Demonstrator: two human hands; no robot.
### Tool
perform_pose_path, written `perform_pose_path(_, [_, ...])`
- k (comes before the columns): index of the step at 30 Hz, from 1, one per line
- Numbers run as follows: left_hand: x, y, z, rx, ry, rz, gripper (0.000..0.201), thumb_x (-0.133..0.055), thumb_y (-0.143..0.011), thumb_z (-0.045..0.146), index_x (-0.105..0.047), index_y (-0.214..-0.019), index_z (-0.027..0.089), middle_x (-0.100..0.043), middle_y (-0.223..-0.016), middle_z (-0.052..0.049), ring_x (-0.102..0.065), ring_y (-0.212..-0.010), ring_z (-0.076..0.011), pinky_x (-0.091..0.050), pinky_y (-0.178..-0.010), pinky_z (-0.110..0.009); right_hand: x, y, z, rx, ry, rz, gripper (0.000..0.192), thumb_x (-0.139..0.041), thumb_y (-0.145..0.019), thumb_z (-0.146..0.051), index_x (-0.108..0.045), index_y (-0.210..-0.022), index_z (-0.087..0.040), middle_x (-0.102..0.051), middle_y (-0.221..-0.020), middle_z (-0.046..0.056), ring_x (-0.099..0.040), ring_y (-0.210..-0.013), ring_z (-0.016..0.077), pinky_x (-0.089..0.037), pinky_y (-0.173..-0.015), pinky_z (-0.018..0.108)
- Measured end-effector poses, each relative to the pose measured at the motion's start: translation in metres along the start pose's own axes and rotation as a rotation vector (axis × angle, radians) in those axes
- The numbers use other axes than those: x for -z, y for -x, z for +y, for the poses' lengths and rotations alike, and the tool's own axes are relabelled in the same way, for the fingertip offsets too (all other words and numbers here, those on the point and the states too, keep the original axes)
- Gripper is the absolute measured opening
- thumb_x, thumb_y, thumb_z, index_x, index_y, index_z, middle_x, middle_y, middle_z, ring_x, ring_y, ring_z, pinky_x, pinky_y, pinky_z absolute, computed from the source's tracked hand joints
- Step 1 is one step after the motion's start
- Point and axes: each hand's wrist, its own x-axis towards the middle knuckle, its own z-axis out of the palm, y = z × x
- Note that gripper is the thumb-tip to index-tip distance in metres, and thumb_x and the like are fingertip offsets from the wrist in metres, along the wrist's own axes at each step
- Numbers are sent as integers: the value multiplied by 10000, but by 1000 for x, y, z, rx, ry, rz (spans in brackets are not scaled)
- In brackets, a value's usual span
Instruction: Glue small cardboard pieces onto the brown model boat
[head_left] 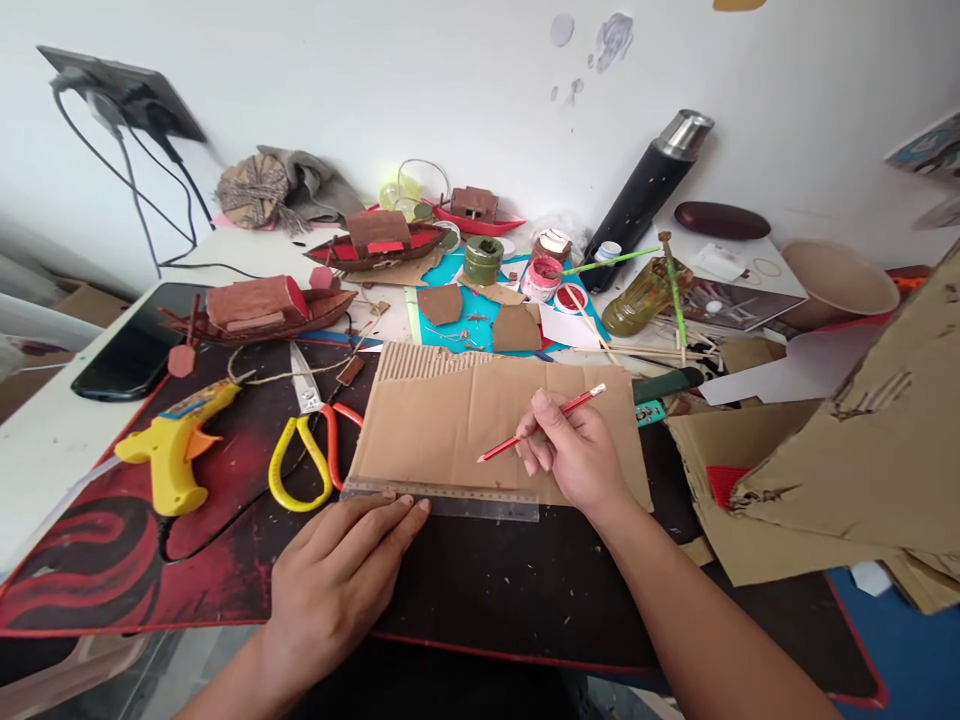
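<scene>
Cardboard (435, 425), brown, creased, corrugated ridges (421, 364) bared at far-left edge

Cardboard sheet (435, 425): brown, roughly rectangular, lying flat, faint creases across face, corrugation bared along far left edge. Clear ruler (480, 503): flat along near edge of cardboard, overlapping it, scale marks on far side. Pencil (501, 449): red, sharpened, slanted over cardboard, point down toward left, pale eraser end up toward right; contact of point unclear.
</scene>
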Motion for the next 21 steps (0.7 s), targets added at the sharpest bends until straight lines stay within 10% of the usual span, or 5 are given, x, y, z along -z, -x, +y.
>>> perform_pose_path(21, [1,-1,1,6,-3,-7,279,-584,-1171,69,-792,-1335,156,-881,-1116,-29,-769,-1067,-205,-608,-1008,-351,-1,1,0,2,65,3,651,-874,-939,-812,-766,-711,-212,-544,-521,-49,-508,-401,104,-437,-410,249])
